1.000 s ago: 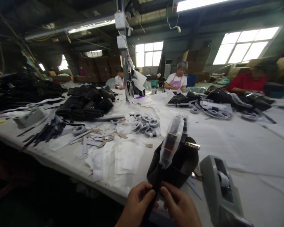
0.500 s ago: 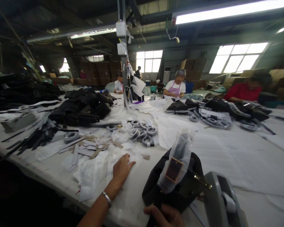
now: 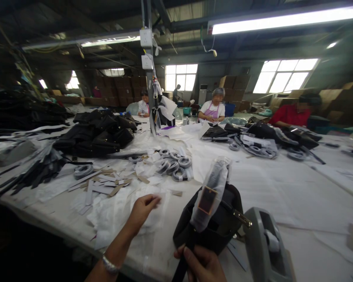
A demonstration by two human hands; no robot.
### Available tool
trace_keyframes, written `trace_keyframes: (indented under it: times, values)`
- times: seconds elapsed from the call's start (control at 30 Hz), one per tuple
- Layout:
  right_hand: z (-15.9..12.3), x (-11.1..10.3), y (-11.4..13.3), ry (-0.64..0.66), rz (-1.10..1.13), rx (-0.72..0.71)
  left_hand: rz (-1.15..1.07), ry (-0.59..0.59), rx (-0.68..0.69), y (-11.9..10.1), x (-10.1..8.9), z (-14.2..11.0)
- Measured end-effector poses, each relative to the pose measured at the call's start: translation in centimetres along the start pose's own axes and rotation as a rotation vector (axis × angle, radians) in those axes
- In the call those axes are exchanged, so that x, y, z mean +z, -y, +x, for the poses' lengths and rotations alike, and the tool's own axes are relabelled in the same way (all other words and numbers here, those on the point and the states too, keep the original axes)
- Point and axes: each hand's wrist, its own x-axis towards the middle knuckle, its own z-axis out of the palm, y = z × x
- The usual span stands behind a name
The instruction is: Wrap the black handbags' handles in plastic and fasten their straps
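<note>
My right hand point(image 3: 201, 260) is closed around a black strap point(image 3: 182, 262) at the near side of a black handbag point(image 3: 223, 235). Translucent wrapping point(image 3: 216, 182) covers the bag's upright handle part, and a gold-framed buckle point(image 3: 207, 199) shows at its lower end. A gold metal clasp piece point(image 3: 241, 217) sticks out at the bag's right. To the left of the bag, my left hand point(image 3: 142, 209) pinches the edge of a thin translucent sheet point(image 3: 157, 223), its fingertips slightly blurred. A bracelet point(image 3: 110, 264) circles that wrist.
A grey tape dispenser point(image 3: 267, 243) stands right of the bag. Cardboard strips point(image 3: 102, 184), wrapped coiled straps point(image 3: 179, 166) and piled black bags point(image 3: 97, 131) lie beyond my left hand. A metal post point(image 3: 150, 98) rises from the table. Several people work farther back.
My left hand has gone from lying spread on the sheets to a pinch, raised a little. My right hand still grips the strap. The whole view has shifted slightly.
</note>
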Motion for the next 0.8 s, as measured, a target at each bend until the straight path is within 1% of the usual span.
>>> trace_keyframes:
  times: [0.07,0.13,0.23,0.37,0.47,0.6,0.7,0.8]
  values:
    - [-0.2,0.1,0.2,0.017,0.051,-0.028,-0.102,0.084,-0.03,-1.0,-0.4,-2.4]
    - [-0.4,0.3,0.5,0.021,0.104,-0.04,-0.166,0.127,-0.071,-1.5,-0.7,-4.8]
    - [-1.0,0.9,0.6,-0.001,0.206,-0.023,-0.214,0.135,-0.132,-1.4,-1.1,-8.0]
    - [-1.6,1.6,0.5,-0.053,0.415,0.018,-0.263,0.112,-0.183,-0.6,-1.7,-11.3]
    - [-1.7,2.2,0.4,-0.077,0.553,0.007,-0.287,0.088,-0.202,0.0,-2.1,-13.0]
    - [-1.3,3.3,0.5,-0.142,0.663,-0.031,-0.229,0.059,-0.209,0.5,-2.5,-14.5]
    - [-0.9,4.1,0.4,-0.198,0.647,-0.069,-0.239,0.067,-0.229,0.7,-2.5,-15.1]
    - [-0.8,4.5,0.1,-0.234,0.569,-0.104,-0.228,0.072,-0.246,0.6,-2.5,-15.4]
